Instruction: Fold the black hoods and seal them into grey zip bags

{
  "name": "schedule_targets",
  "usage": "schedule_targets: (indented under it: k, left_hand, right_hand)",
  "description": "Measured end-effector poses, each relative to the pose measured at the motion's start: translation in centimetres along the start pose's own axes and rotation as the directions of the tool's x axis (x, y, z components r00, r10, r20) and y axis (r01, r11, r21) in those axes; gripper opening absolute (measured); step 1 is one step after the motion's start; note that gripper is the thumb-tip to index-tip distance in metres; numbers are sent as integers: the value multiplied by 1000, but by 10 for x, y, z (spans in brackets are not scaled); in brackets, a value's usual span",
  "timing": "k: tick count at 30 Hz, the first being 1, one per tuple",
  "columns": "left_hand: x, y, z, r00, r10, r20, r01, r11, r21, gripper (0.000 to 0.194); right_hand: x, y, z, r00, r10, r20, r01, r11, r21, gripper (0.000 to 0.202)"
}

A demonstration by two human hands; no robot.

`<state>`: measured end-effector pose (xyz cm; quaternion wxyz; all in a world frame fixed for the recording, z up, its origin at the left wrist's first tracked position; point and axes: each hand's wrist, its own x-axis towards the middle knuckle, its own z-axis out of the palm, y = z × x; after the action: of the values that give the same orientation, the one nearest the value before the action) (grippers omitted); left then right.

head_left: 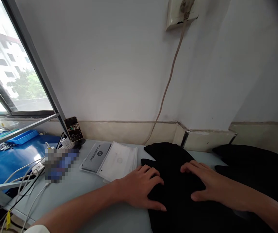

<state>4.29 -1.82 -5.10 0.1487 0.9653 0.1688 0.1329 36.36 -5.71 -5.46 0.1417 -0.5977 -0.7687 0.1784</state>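
A black cloth piece (171, 191) with pointed ends at its far side lies spread on the grey table (119, 210). My left hand (142, 187) rests at its left edge, fingers apart and thumb stretched out over the cloth. On the cloth's right part sits my right hand (205, 181), its fingers bent a little and the thumb well apart. Neither hand grips anything that I can see. More black cloth (252, 161) lies to the right, partly behind my right arm. Just beyond my left hand is a stack of clear plastic bags (116, 160).
A packed grey item marked ROCKBROS (96, 157) lies left of the bags. Behind it a phone (73, 129) leans upright near power strips and white cables (28, 174). A metal frame post (35, 61) stands at left; a cord (168, 81) runs down the wall.
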Motion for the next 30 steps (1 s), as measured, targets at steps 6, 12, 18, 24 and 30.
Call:
schedule_targets:
  k: [6, 12, 18, 24, 30]
  left_hand:
    - [-4, 7, -4, 997, -51, 62, 54, 998, -44, 102]
    - [-7, 6, -11, 982, -71, 177, 82, 995, -53, 116]
    - [-1, 6, -18, 992, -54, 110, 69, 989, -132, 83]
    - [6, 5, -13, 999, -7, 39, 13, 987, -159, 38]
    - [8, 7, -16, 996, -50, 69, 59, 989, -134, 30]
  right_hand:
    - [-12, 2, 1, 967, 50, 250, -54, 998, 11, 126]
    - [-7, -9, -12, 978, 106, 182, -108, 994, 1, 97]
    - [12, 3, -13, 975, 214, -54, -216, 976, -32, 58]
    - [21, 18, 8, 966, 32, -257, -78, 982, -170, 43]
    - [17, 8, 0, 986, 39, -163, -73, 975, -208, 38]
